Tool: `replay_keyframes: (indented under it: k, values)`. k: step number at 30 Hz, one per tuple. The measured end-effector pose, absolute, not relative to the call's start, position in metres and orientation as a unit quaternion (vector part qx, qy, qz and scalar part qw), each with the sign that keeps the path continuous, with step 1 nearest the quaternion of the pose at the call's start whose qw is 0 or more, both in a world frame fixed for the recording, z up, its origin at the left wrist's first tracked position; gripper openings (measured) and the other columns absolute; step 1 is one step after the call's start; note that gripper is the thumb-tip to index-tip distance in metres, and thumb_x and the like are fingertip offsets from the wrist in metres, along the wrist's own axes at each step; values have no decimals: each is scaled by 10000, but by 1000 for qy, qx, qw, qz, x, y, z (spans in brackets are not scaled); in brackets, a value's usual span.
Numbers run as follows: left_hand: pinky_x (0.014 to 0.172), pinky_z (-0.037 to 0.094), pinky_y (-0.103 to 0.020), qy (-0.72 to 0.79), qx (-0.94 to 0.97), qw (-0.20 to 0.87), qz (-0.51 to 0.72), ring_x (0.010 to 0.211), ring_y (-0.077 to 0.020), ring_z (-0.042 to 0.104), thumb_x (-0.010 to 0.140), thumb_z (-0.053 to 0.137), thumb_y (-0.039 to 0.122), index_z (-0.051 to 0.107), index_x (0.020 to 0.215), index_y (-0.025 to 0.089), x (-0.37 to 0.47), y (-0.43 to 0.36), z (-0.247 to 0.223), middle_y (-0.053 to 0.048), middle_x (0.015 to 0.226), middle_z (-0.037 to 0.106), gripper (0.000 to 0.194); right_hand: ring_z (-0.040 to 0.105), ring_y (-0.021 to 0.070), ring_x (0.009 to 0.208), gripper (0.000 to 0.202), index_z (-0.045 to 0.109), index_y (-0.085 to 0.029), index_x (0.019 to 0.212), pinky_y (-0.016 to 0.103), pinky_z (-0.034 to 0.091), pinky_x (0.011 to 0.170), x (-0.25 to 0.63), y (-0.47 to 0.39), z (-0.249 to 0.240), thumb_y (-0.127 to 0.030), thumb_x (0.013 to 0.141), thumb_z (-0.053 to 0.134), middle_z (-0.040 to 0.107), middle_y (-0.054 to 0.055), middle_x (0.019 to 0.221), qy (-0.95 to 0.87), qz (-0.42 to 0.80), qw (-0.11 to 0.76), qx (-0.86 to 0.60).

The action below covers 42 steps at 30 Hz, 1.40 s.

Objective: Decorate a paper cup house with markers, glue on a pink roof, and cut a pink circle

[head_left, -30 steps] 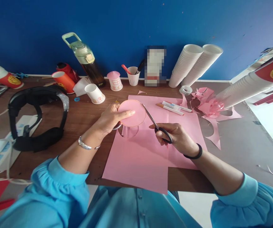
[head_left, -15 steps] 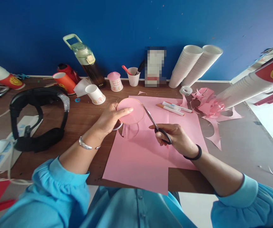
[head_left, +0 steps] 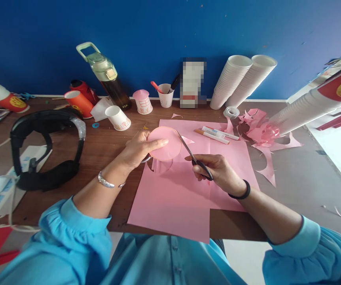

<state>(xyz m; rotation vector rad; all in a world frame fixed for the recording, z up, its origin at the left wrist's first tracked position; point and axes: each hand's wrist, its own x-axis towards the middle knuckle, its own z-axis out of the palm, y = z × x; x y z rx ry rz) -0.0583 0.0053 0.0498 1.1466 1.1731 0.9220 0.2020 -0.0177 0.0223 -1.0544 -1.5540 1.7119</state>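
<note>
My left hand (head_left: 137, 149) pinches a pink paper circle (head_left: 168, 152) at its left side, thumb on top and fingers beneath. The circle has a thin brownish outline along its edge. Scissors (head_left: 198, 163) with black handles are gripped in my right hand (head_left: 215, 170), their tips at the circle's upper right edge. A small pointed pink paper piece (head_left: 187, 140) shows just beyond the blades. Under both hands lie large pink paper sheets (head_left: 173, 206), one overlapping the other. A ring-like object partly shows under my left hand.
Markers (head_left: 215, 135) lie on the pink sheet. Behind stand a decorated cup with a pink roof (head_left: 142, 102), a white cup (head_left: 118, 118), a bottle (head_left: 108, 77) and stacked paper cups (head_left: 231, 81). Paper scraps (head_left: 267, 166) lie right; a black headset strap (head_left: 47, 150) sits left.
The paper circle has turned and tilted slightly in my left hand and sits a bit lower. A pointed paper piece now shows more clearly beside the scissor blades.
</note>
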Motion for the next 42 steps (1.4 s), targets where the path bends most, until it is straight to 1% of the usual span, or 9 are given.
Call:
replay_keyframes:
  k: [3,6,11,15,24,30,34,40,42]
  values:
    - [686,561,-285,501,495,593,390,784,-218,723,694,856,462,819,929,135,-58,5,51,-70,840,795,404,531,112,554,577,761,-119,1162,250,383,475,202,-17,22,-566,802,812,574,-23,627,-587,641,293,-398]
    - [673,562,-278,501,497,593,388,772,-220,729,714,856,457,801,869,139,-59,4,49,-56,775,778,358,532,112,553,583,760,-113,1160,252,386,475,201,-17,21,-570,802,810,575,-20,631,-588,640,293,-398]
    - [638,540,-239,485,503,598,391,713,-183,708,754,854,441,777,821,149,-63,5,44,-22,680,735,309,536,109,553,576,757,-109,1162,246,380,472,201,-17,21,-555,802,811,578,-22,631,-585,643,295,-397]
    - [606,519,-224,476,510,601,391,617,-146,652,769,845,435,755,766,141,-62,5,45,-8,597,684,308,540,110,559,577,758,-110,1168,248,392,479,201,-17,20,-551,799,810,581,-22,634,-587,639,293,-402]
    - [557,475,-211,467,518,601,391,555,-109,573,763,837,412,724,705,137,-58,5,48,5,574,640,303,552,114,577,551,767,-132,1148,261,436,503,201,-17,19,-549,791,819,617,-7,684,-588,632,296,-408]
    - [582,489,-227,471,515,598,394,579,-124,586,745,841,425,727,702,131,-57,5,48,1,568,628,319,551,117,581,546,769,-136,1146,264,445,512,201,-17,17,-545,788,822,624,-5,678,-588,632,299,-407]
    - [598,498,-232,472,516,594,397,592,-123,590,747,838,430,757,755,128,-57,5,48,-10,620,668,312,549,117,597,530,766,-132,1148,267,463,541,200,-17,18,-517,789,828,634,-1,685,-584,637,303,-402]
    - [677,522,-242,482,527,594,371,760,-171,676,773,824,466,801,905,136,-59,3,44,-47,829,763,356,544,119,596,558,768,-138,1159,284,487,563,200,-17,16,-550,787,828,632,-2,685,-589,631,304,-404]
    - [667,512,-240,487,529,591,364,758,-171,671,773,824,481,800,898,133,-60,3,43,-46,831,759,370,539,119,593,562,769,-139,1158,286,487,562,200,-17,16,-560,790,825,629,-4,680,-591,627,305,-405]
